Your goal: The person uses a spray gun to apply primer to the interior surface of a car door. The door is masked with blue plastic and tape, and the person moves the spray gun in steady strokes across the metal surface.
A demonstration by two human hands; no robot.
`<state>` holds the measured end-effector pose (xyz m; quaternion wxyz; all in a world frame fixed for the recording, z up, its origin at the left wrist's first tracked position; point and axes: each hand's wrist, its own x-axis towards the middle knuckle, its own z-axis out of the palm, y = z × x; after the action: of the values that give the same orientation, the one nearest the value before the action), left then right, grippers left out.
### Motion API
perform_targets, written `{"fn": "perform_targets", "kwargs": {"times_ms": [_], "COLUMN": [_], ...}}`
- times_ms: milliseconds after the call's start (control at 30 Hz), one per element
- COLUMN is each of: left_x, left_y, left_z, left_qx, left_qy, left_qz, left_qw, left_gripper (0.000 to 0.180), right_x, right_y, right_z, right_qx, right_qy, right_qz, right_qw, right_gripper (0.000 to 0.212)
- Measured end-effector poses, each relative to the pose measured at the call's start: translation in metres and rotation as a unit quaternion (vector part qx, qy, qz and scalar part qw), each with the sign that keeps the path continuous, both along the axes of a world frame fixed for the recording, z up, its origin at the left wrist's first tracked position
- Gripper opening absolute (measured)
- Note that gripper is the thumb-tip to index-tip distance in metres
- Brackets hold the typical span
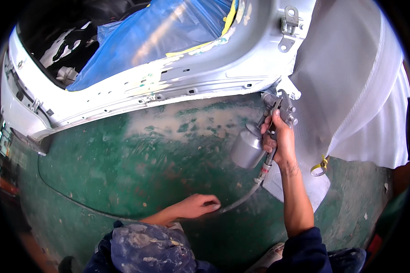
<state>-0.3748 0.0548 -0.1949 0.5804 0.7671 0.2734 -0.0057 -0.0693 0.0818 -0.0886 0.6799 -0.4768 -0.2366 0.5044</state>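
Note:
My right hand grips a metal spray gun by its handle, index finger near the trigger. The gun's silver cup hangs on its left side, and its nozzle end is close to the lower corner of the silver car body's door sill. From the handle's base an air hose curves down to my left hand. The fingers of that hand are curled around the hose, low over the floor by my knee; the palm is hidden.
Blue plastic film, edged with yellow tape, covers the door opening. At the right hangs a grey cover sheet, with a yellow-and-metal ring at its lower edge. The green floor has pale dust; more hose runs left.

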Motion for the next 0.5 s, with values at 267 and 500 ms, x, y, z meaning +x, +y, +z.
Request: {"fn": "perform_targets", "kwargs": {"times_ms": [267, 500], "left_x": [0.049, 0.097], "left_y": [0.013, 0.037], "left_z": [0.01, 0.021], "left_qx": [-0.052, -0.186], "left_qy": [-0.183, -0.232], "left_qz": [0.155, 0.245], "left_qw": [0.969, 0.923], "left_gripper": [0.034, 0.039], "right_x": [-0.016, -0.03], "right_y": [0.028, 0.039], "right_z": [-0.009, -0.008], "right_qx": [-0.022, -0.017], "right_qy": [0.001, -0.033], "right_qz": [0.084, 0.117], "right_qw": [0.996, 0.992], "right_gripper": [0.039, 0.04]}}
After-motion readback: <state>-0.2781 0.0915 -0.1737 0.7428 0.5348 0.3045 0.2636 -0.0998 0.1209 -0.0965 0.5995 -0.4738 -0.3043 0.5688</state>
